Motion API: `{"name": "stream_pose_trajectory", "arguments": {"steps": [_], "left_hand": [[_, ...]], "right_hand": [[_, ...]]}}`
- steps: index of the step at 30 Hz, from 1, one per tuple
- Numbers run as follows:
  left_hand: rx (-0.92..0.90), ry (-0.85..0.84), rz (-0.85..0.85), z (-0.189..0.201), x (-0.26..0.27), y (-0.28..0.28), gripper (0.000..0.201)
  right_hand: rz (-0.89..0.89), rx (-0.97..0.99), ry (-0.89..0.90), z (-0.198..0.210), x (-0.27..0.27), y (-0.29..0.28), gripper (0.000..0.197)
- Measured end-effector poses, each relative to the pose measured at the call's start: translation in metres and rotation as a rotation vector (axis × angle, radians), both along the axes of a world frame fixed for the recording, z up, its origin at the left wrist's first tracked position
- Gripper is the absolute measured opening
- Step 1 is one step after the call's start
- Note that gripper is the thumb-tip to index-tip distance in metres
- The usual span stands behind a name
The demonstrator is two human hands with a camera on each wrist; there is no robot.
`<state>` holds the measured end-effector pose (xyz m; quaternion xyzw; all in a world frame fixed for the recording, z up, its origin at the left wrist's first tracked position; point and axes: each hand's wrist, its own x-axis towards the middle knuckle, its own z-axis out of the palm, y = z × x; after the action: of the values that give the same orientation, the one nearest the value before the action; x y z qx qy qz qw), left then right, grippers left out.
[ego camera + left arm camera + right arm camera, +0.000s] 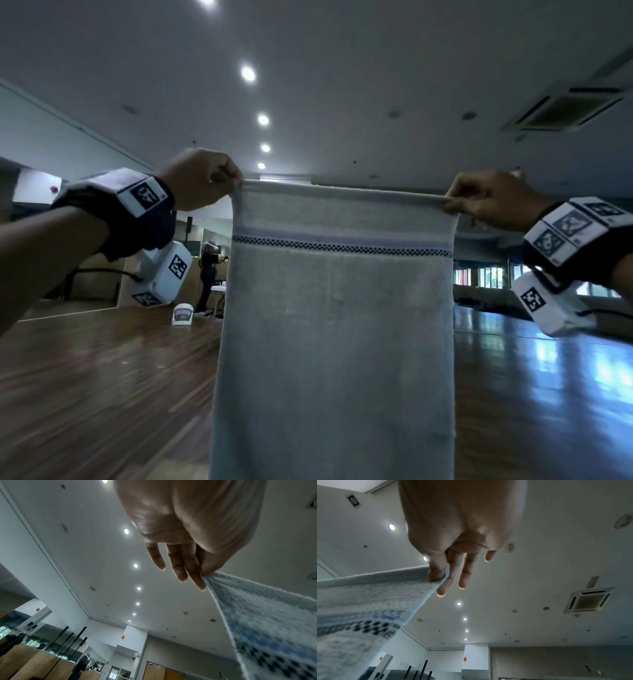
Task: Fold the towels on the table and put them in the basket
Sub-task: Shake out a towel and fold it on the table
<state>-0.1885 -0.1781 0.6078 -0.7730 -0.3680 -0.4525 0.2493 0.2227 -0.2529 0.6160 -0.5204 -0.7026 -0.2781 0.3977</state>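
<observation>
Item: towel (337,308), hanging full length at 12 o'clock before me. Left hand (200,178) pinches its 10 o'clock corner, right hand (489,202) its 2 o'clock corner. Advice: keep top hem taut and level, corners matched, before folding. Counter, basket: unseen.

1. The room is dim; light comes from a row of round ceiling lights (263,119) that bloom into white spots.
2. Daylight from the windows (486,277) on the right lies as pale blue glare on the glossy wooden floor (548,377).
3. In the head view the towel (337,325) is backlit and grey, its weave soft.
4. The floor at lower left is smeared by blur.
5. Both wrist views bend the walls at the edges, and the towel nearest each lens is out of focus.
6. The left hand (188,524) and the right hand (460,520) look washed out and pale.
</observation>
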Motion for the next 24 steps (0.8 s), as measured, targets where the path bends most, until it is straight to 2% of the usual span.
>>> {"name": "stream_pose_trajectory", "arguments": {"steps": [3, 5, 8, 11, 14, 16, 20, 24], "left_hand": [[-0.032, -0.011, 0.022, -0.006, 0.002, 0.011, 0.017], [-0.096, 0.002, 0.033, -0.023, 0.005, 0.031, 0.017], [-0.241, 0.034, 0.029, -0.071, 0.007, 0.078, 0.012], [-0.372, 0.099, 0.053, -0.130, 0.008, 0.126, 0.009], [-0.434, 0.065, 0.082, -0.168, 0.012, 0.154, 0.014], [-0.371, -0.014, 0.065, -0.167, 0.017, 0.162, 0.010], [-0.195, -0.184, -0.023, -0.127, 0.028, 0.161, 0.012], [-0.214, -0.262, -0.038, -0.101, 0.031, 0.151, 0.016]], "right_hand": [[-0.028, -0.019, 0.021, -0.011, -0.001, 0.015, 0.017], [0.008, -0.082, 0.021, -0.029, 0.003, 0.038, 0.012], [0.023, -0.209, -0.017, -0.074, 0.010, 0.082, 0.016], [-0.073, -0.355, -0.098, -0.133, 0.008, 0.123, 0.023], [-0.114, -0.382, -0.117, -0.166, 0.006, 0.154, 0.030], [-0.133, -0.288, -0.070, -0.163, 0.002, 0.163, 0.023], [-0.133, -0.033, 0.103, -0.128, -0.008, 0.166, 0.010], [-0.098, -0.029, 0.147, -0.108, -0.002, 0.167, 0.010]]}}
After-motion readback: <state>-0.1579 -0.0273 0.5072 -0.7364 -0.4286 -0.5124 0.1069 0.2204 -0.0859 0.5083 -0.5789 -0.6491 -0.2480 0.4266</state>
